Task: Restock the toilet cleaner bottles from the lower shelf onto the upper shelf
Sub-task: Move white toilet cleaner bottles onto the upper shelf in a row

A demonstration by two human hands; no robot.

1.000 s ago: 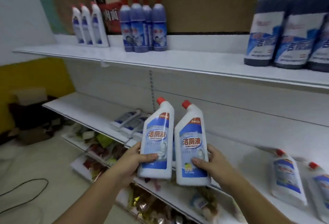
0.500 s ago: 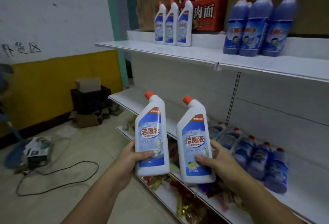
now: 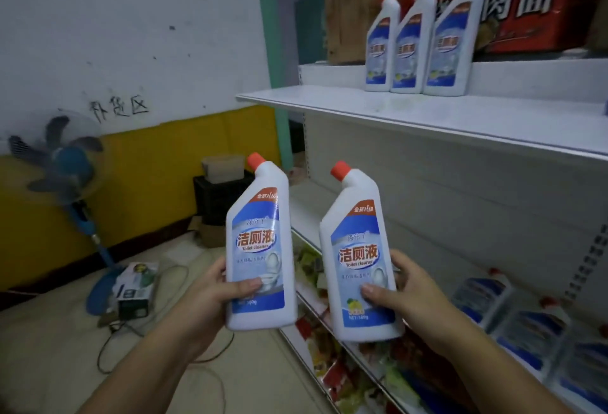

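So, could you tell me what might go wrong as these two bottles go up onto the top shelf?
1. The three white red-capped bottles already on the white upper shelf stand packed together; a careless placement beside them could topple the row.
2. Each hand holds a tall white toilet cleaner bottle low on its body, left hand and right hand, so lifting could tip one out of the grip.
3. The cable on the floor lies near the feet, a trip hazard.

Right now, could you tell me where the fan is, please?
The fan stands on the floor at the far left of the head view, against the yellow wall, just left of a small box at its base.
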